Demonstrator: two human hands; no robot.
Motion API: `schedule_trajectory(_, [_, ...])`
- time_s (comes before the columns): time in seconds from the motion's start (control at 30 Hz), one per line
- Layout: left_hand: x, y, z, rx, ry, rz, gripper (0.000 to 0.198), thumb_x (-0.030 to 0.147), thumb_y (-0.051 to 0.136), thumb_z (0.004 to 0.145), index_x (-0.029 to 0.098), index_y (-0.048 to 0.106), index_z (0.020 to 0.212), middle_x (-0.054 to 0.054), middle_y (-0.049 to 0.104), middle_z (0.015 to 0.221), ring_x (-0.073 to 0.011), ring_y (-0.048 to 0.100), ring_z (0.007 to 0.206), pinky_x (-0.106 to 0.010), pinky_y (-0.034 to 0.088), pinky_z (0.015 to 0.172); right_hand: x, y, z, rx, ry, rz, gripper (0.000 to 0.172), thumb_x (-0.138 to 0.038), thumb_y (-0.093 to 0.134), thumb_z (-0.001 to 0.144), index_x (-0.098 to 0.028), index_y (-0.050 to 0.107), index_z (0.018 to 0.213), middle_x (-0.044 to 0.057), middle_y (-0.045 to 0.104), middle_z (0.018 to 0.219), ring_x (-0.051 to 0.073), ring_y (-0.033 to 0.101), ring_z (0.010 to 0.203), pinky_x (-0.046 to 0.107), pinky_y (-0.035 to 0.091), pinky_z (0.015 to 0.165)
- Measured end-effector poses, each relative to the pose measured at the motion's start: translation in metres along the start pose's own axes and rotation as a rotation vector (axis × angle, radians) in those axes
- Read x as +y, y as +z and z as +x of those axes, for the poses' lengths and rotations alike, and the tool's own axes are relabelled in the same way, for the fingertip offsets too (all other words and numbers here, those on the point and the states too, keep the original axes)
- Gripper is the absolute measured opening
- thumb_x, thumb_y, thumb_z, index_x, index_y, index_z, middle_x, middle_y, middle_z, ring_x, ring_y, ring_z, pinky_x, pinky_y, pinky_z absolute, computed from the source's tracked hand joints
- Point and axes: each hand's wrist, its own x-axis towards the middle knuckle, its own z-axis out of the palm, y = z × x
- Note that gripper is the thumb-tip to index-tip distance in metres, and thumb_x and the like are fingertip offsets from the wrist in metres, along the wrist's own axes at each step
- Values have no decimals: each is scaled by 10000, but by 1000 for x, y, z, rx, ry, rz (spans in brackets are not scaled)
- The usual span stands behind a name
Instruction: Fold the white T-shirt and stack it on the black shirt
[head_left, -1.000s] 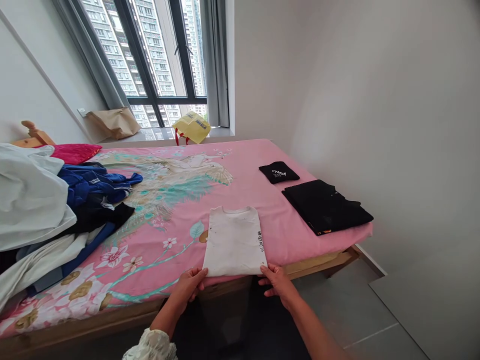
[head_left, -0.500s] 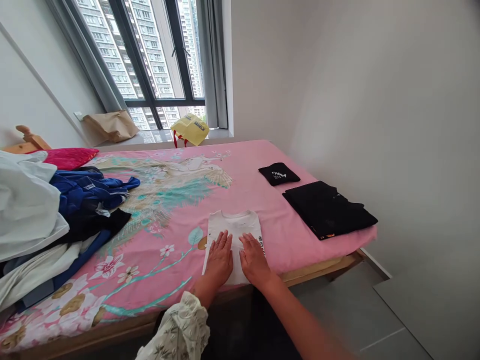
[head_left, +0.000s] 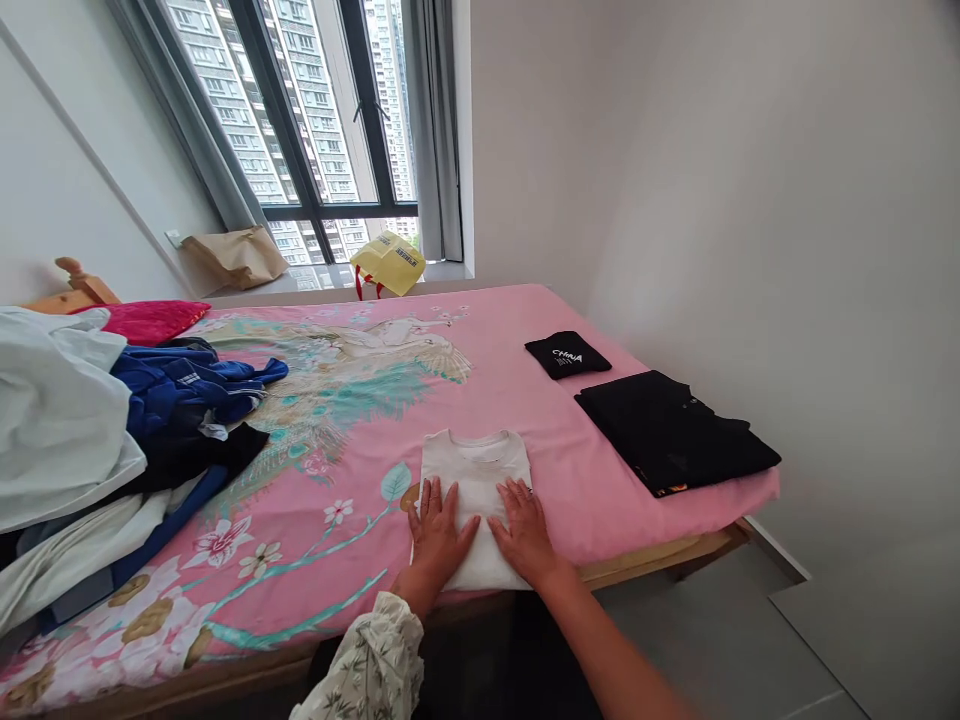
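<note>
A white T-shirt (head_left: 480,470), folded into a narrow rectangle, lies at the bed's near edge with its neckline facing away from me. My left hand (head_left: 441,530) rests flat on its left side, fingers spread and thumb pointing inward. On the right side of the shirt lies my right hand (head_left: 523,525), also flat with fingers apart. Both palms press on the cloth and grip nothing. The print on the shirt's right side is mostly hidden under my right hand.
The pink flowered bedsheet (head_left: 360,420) covers the bed. Folded black clothes (head_left: 667,430) and a small folded black garment (head_left: 568,355) lie to the right. A heap of loose clothes (head_left: 172,390) is at left. A yellow bag (head_left: 390,263) and a paper bag (head_left: 240,257) stand by the window.
My hands have moved apart on the shirt, the left one outward to the left and the right one slightly right, with fingers spreading. The view has shifted slightly.
</note>
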Motion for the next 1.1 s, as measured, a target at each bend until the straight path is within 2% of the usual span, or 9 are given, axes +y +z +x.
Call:
schedule_trajectory(0.1, [7, -12, -50, 197, -13, -298, 406, 386, 548, 779, 212, 570, 1145, -123, 472, 1329, -275, 327, 1298, -452, 226, 1083, 14, -6, -36, 281, 71, 198, 464, -412, 495, 816, -198, 483, 1227, 111, 458, 1321, 260, 321, 1277, 444, 222, 1069])
schedule_trajectory(0.17, [8, -11, -87, 214, -106, -568, 294, 399, 562, 774, 229, 608, 1009, -108, 583, 1147, -253, 481, 1145, -390, 355, 1004, 25, -9, -64, 373, 208, 356, 459, -443, 523, 798, -196, 478, 1183, 122, 502, 1237, 262, 417, 1180, 431, 317, 1010])
schedule_trajectory(0.3, [-1, 10, -127, 33, -545, -1000, 419, 535, 688, 606, 202, 625, 851, -54, 638, 819, -215, 600, 798, -315, 490, 730, 28, -11, -101, 241, 542, 754, 403, -493, 530, 780, -183, 504, 1037, 90, 594, 980, 214, 550, 904, 341, 464, 796])
schedule_trajectory(0.4, [-8, 32, -124, -59, -746, -1136, 568, 549, 758, 475, 180, 647, 893, -58, 662, 811, -191, 614, 698, -277, 478, 600, 16, -11, -102, 122, 682, 997, 365, -497, 557, 763, -199, 536, 973, 44, 605, 906, 172, 560, 832, 256, 470, 635])
schedule_trajectory(0.53, [-3, 44, -110, -72, -811, -1226, 563, 499, 777, 493, 165, 655, 930, -104, 676, 924, -187, 641, 725, -260, 469, 578, 2, -10, -92, 148, 788, 1246, 368, -493, 619, 724, -216, 538, 953, 15, 609, 921, 127, 574, 777, 204, 461, 563])
schedule_trajectory(0.73, [20, 32, -100, -177, -872, -1471, 342, 351, 770, 599, 142, 632, 831, -97, 684, 885, -176, 657, 733, -257, 494, 609, -5, -11, -82, 171, 881, 1366, 352, -408, 699, 642, -204, 530, 874, -29, 563, 713, 84, 516, 571, 203, 449, 499])
schedule_trajectory(0.87, [40, 21, -94, -209, -873, -1763, 256, 292, 681, 720, 146, 607, 916, -95, 694, 911, -189, 665, 844, -291, 525, 734, -10, -16, -74, 102, 888, 1436, 279, -303, 694, 578, -185, 529, 769, -63, 489, 567, 65, 439, 467, 202, 421, 454])
schedule_trajectory(1.0, [53, 17, -90, -61, -853, -1996, 262, 178, 608, 769, 163, 575, 1028, -74, 697, 953, -182, 645, 946, -293, 522, 838, -24, -24, -84, 18, 799, 1516, 252, -259, 675, 594, -170, 565, 803, -45, 534, 617, 51, 424, 467, 193, 408, 461])
schedule_trajectory(1.1, [56, 12, -92, 131, -845, -1965, 405, 96, 584, 750, 189, 531, 1141, -65, 675, 1061, -184, 625, 1004, -274, 537, 828, -36, -36, -105, -130, 630, 1560, 303, -228, 659, 624, -170, 607, 917, -4, 609, 762, 63, 473, 534, 206, 435, 526])
